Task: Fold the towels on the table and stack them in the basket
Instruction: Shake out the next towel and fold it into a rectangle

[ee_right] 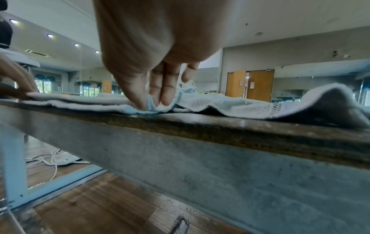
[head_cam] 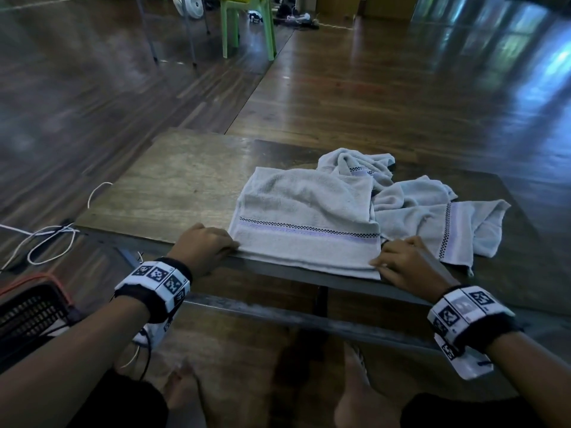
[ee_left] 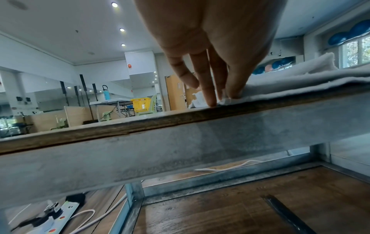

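Wooden table (head_cam: 173,186) carries one half-folded towel (head_cam: 302,211) at its near edge, left hand (head_cam: 205,247) and right hand (head_cam: 404,264) pinching its corners, while crumpled towels (head_cam: 432,211) wait and the basket (head_cam: 31,313) seems unfilled.

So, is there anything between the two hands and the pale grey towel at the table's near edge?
No. The left hand and right hand already pinch the near corners of the pale grey towel on the brown wooden table; nothing lies between them.

The head camera is looking down on the worn wooden table (head_cam: 173,180); both wrist cameras, seemingly below its edge, are peering up close.
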A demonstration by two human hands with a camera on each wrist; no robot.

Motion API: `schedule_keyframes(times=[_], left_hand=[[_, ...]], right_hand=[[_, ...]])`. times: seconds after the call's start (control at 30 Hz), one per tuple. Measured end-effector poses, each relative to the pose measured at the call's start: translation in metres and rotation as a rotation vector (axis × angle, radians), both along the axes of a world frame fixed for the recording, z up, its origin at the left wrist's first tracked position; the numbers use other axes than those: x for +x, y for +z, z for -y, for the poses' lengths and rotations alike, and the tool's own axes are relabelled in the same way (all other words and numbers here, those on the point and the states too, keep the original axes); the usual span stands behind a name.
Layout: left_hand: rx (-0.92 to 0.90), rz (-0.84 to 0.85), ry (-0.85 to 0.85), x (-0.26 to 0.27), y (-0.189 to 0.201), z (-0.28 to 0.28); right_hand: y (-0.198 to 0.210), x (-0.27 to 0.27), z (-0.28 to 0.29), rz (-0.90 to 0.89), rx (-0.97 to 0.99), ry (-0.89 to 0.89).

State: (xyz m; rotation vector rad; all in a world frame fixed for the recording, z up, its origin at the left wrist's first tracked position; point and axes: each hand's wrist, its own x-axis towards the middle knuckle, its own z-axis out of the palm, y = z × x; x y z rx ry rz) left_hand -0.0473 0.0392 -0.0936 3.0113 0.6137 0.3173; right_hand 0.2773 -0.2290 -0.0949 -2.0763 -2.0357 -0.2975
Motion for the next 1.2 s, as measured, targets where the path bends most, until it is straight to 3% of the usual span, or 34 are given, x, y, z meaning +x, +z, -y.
schedule_keyframes(times=[0.2,0.37,0.6,0.93,1.2], left_hand=[[-0.213,0.070,0.063,-0.005,0.001,-0.005],[-0.181,-0.004,0.023,-0.010,0.000,-0.009],[0.016,-0.049,-0.076,-0.016,-0.004,-0.012],[-0.047,0.002,-0.032,-0.014,0.002,-0.010],[-0.095,0.169,0.006,-0.014,0.029,0.002]], right_hand=[[0.004,-0.003,0.003,-0.060,0.011,-0.051],[-0.001,-0.011,0.006,-0.058,-0.100,-0.028],[0.001,-0.020,0.005,0.050,-0.137,-0.047],[0.009,-0.023,0.001,0.064,-0.061,-0.084],[0.039,-0.027,0.008,0.038,0.061,-0.215]])
